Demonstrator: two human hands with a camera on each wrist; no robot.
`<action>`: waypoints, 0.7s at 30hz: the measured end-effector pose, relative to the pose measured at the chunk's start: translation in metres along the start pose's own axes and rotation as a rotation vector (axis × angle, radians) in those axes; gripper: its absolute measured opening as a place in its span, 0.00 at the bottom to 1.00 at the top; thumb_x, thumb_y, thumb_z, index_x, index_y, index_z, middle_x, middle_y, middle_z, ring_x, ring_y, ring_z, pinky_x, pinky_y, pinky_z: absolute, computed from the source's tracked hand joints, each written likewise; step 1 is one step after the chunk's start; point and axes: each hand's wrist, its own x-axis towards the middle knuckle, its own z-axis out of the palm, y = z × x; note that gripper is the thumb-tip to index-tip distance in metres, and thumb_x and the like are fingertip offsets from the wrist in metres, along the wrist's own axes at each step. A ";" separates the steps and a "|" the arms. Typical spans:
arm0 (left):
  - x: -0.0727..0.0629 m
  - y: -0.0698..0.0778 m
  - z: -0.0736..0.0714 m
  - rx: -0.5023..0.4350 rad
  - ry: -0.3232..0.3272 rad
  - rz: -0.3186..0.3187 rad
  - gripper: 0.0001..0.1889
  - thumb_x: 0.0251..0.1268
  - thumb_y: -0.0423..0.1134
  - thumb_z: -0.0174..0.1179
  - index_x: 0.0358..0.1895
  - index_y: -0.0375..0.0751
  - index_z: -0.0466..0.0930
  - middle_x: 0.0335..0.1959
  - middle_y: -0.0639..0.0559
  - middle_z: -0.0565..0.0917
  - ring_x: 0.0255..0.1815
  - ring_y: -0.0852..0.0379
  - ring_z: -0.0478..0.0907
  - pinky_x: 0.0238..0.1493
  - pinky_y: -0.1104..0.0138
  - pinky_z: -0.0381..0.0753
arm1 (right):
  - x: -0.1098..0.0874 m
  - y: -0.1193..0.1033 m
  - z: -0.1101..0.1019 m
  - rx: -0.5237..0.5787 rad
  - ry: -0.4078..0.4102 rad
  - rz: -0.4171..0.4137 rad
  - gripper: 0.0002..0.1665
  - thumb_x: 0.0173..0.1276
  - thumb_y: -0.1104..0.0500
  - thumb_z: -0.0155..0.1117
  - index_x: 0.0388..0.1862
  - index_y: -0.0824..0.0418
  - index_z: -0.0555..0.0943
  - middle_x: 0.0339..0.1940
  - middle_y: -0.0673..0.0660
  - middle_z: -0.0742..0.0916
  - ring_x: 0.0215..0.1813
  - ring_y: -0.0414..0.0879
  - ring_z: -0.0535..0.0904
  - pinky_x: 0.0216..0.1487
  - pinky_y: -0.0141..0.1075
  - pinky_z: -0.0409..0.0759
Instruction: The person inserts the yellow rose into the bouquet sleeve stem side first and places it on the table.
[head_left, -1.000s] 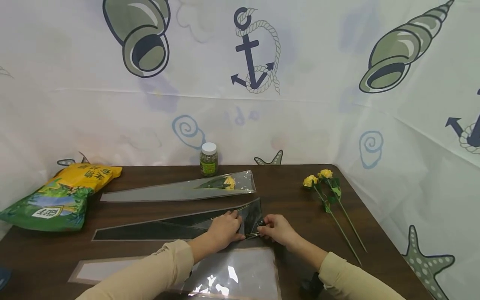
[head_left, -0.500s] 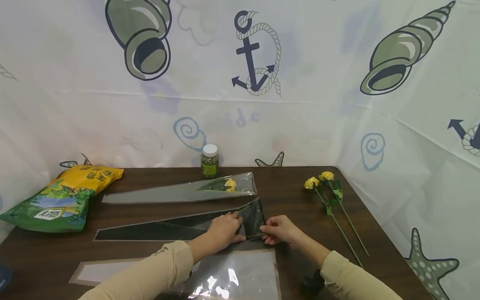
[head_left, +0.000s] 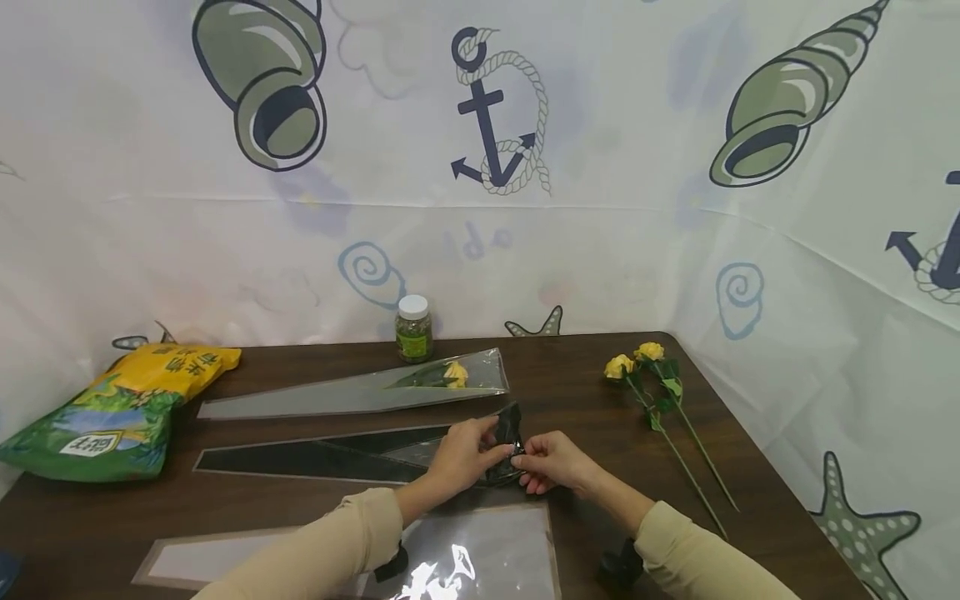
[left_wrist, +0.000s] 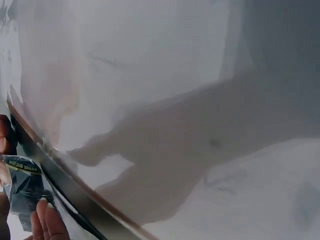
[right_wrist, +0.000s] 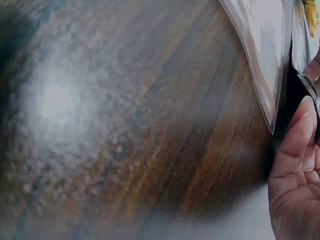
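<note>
A long, tapered black flower sleeve [head_left: 300, 457] lies across the table, its narrow end to the left. My left hand [head_left: 467, 454] holds its wide right end, thumb and fingers on the bunched, raised dark plastic. From the right, my right hand [head_left: 553, 460] pinches the edge of the same end between thumb and fingertips. In the left wrist view the crumpled sleeve end [left_wrist: 25, 192] shows a printed band, with fingertips [left_wrist: 47, 220] close against it. The right wrist view catches my right hand [right_wrist: 300, 175] at the frame edge, partly cut off.
Behind lies a grey sleeve [head_left: 300, 400] with a yellow rose [head_left: 454, 375] inside. Two yellow roses [head_left: 660, 400] lie at right. A jar [head_left: 414, 329] and a green-yellow bag [head_left: 127, 412] stand farther back. Clear, glossy sleeves [head_left: 495, 542] lie in front.
My left hand has gone from resting on the sleeve to gripping its wide end, which now bunches upward. My right hand still pinches the edge. The head view has shifted slightly.
</note>
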 end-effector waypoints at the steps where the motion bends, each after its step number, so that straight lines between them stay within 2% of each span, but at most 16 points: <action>1: 0.001 0.000 0.002 0.001 0.005 -0.005 0.26 0.57 0.44 0.66 0.55 0.29 0.77 0.30 0.50 0.83 0.29 0.59 0.79 0.29 0.69 0.76 | 0.000 0.000 0.000 -0.001 -0.002 -0.004 0.13 0.67 0.62 0.60 0.23 0.63 0.73 0.19 0.55 0.85 0.18 0.37 0.79 0.21 0.27 0.77; 5: 0.002 0.002 0.007 0.013 0.036 0.024 0.22 0.57 0.39 0.65 0.53 0.29 0.79 0.23 0.54 0.81 0.21 0.67 0.69 0.24 0.73 0.69 | 0.000 0.001 -0.001 0.001 0.000 -0.016 0.13 0.67 0.62 0.60 0.23 0.64 0.73 0.19 0.55 0.85 0.17 0.37 0.78 0.20 0.27 0.77; 9: 0.002 0.003 0.009 0.000 0.068 0.059 0.17 0.57 0.33 0.65 0.50 0.29 0.81 0.18 0.55 0.79 0.17 0.69 0.63 0.20 0.74 0.65 | 0.001 0.002 -0.001 0.014 0.010 -0.004 0.14 0.69 0.60 0.59 0.24 0.65 0.75 0.18 0.54 0.84 0.17 0.37 0.78 0.20 0.28 0.77; 15: 0.000 0.003 0.009 0.007 0.104 0.069 0.17 0.56 0.32 0.65 0.49 0.32 0.82 0.18 0.56 0.78 0.19 0.69 0.63 0.21 0.74 0.65 | 0.002 0.000 -0.001 0.044 0.038 0.072 0.18 0.72 0.54 0.54 0.25 0.64 0.76 0.16 0.52 0.83 0.17 0.37 0.78 0.20 0.28 0.77; 21: -0.001 0.006 0.005 -0.029 0.142 0.073 0.17 0.56 0.33 0.65 0.50 0.34 0.82 0.17 0.57 0.78 0.19 0.69 0.67 0.23 0.74 0.66 | 0.004 -0.003 -0.002 0.071 0.079 0.119 0.12 0.71 0.62 0.53 0.26 0.65 0.74 0.15 0.52 0.82 0.16 0.37 0.77 0.19 0.27 0.76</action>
